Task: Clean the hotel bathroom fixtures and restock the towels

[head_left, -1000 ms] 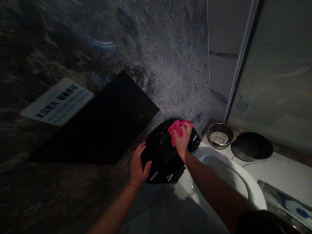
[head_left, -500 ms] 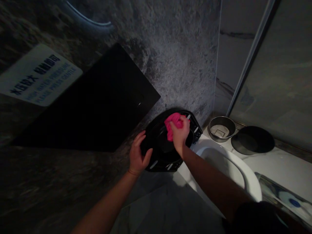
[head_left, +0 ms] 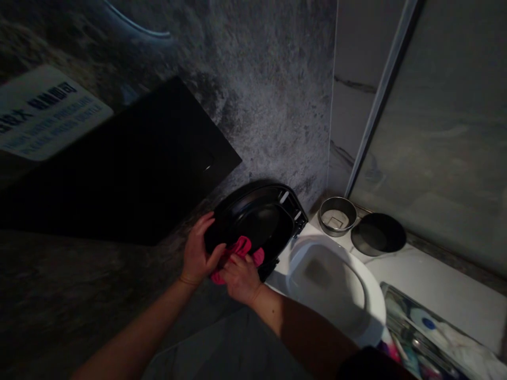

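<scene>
A black toilet seat and lid (head_left: 261,219) stand raised against the dark stone wall, above a white toilet bowl (head_left: 328,279). My left hand (head_left: 198,252) grips the top edge of the raised seat, fingers curled over it. My right hand (head_left: 240,274) presses a pink cloth (head_left: 237,250) against the seat's near rim, right beside my left hand. The cloth is bunched under my fingers.
A black flush panel (head_left: 130,169) and a white sign with blue text (head_left: 43,119) are on the wall at left. A steel bin (head_left: 338,215) and its black lid (head_left: 378,234) sit on the white floor behind the bowl. A tray of supplies (head_left: 428,332) lies at lower right.
My right hand has slid the pink cloth from the far top of the seat down to its near edge, beside my left hand. The view has shifted a little.
</scene>
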`<control>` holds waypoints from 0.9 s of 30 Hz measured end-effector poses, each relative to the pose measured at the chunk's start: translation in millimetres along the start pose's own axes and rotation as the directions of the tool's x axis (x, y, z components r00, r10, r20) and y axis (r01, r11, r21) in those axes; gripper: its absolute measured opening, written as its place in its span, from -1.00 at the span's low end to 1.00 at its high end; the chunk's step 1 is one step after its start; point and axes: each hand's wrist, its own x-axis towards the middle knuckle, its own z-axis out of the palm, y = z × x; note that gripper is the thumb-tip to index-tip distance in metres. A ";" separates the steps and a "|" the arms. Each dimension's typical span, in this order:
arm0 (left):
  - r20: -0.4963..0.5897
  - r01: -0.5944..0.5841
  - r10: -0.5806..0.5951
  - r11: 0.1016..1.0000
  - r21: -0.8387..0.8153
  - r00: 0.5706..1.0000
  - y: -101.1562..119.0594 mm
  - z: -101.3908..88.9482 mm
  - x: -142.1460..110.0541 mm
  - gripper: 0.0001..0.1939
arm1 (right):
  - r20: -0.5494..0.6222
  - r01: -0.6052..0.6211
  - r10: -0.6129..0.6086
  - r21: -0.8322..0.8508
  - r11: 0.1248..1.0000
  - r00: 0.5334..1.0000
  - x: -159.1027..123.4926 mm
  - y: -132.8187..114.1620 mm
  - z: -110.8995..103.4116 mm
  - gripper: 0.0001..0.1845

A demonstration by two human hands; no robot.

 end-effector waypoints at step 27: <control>0.024 -0.030 0.025 0.980 0.199 0.999 -8.4 1.3 5.4 -0.25 | -0.509 -0.695 0.717 0.281 0.662 0.477 22.2 160.9 -51.3 -0.73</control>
